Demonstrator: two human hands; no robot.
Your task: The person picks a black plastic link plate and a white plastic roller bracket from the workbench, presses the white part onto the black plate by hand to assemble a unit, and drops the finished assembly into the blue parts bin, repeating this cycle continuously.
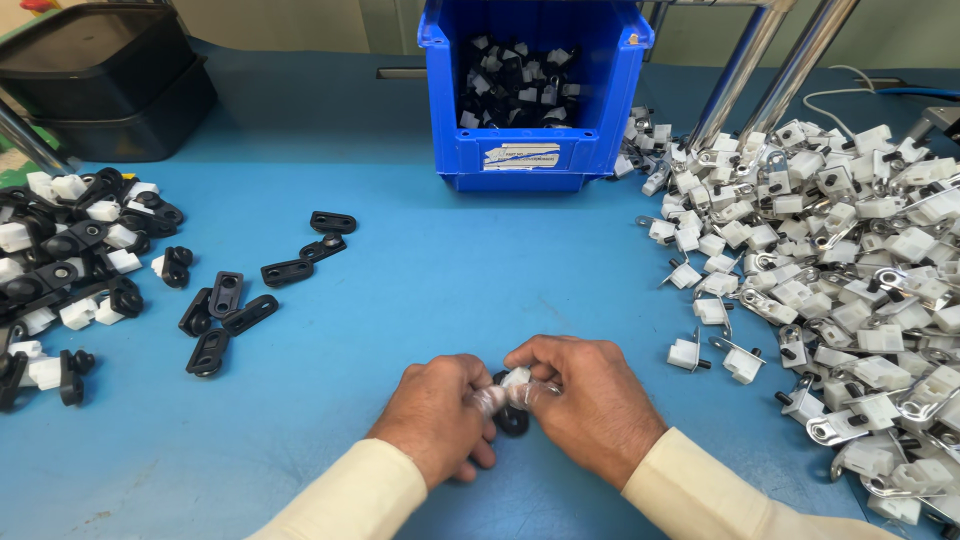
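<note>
Head view, steeply down, near the blue table (420, 300)

Before us on the table (420, 300) our left hand (435, 415) and right hand (590, 400) meet, a small part (512, 388) between their fingertips. Behind them stands a bin (530, 150) with parts inside. Left lies one pile (60, 270), loose links (235, 300) beside it; right lies a larger pile (840, 280). Trays (100, 80) sit far left behind.
</note>
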